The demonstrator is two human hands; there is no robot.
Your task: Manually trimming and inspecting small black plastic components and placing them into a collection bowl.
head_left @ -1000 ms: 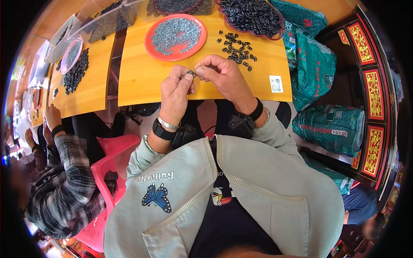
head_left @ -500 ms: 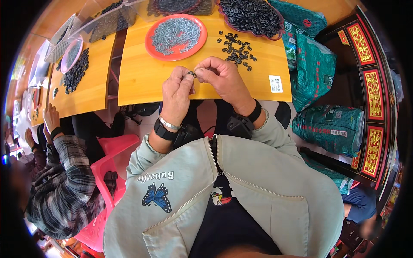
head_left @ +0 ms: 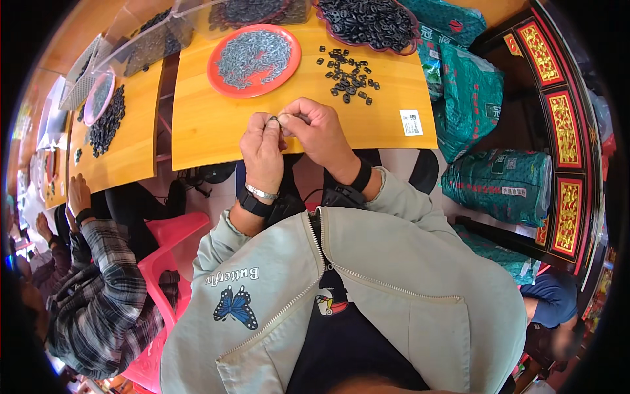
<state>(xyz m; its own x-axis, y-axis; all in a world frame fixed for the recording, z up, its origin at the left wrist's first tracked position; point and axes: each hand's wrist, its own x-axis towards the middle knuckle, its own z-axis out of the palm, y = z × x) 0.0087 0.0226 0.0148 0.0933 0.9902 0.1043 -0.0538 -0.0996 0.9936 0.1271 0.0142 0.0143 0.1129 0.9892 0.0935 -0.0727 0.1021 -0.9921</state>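
Black plastic piece (head_left: 274, 119), small and mostly covered by fingertips, is held up over the near part of the yellow wooden table (head_left: 213, 131), clear of its surface. The left hand (head_left: 262, 144) grips it between the thumb and bent fingers, with its top end showing at the tips. The right hand (head_left: 319, 134) comes in from the right, its thumb and forefinger pressed together right beside the piece and the other fingers curled; the fingertips hide so much that I cannot tell whether they also grasp the piece or something tinier. Right of the hands, near the table's right edge, a white printed label (head_left: 411, 122) lies flat. Past that edge, a teal bag (head_left: 472, 98) stands to the right of the table. Farther over the tabletop, to the right of the middle, loose black pieces (head_left: 352, 82) lie scattered, some touching or overlapping and others apart. To their left sits a round orange-red plate (head_left: 294, 56), spread with slim silvery fasteners (head_left: 252, 58). At the far right, beyond the scattered ones, a scalloped purple-red bowl (head_left: 416, 43) is heaped with similar black pieces. Farthest off, behind the plate, a clear plastic bin (head_left: 206, 25) holds more dark pieces.
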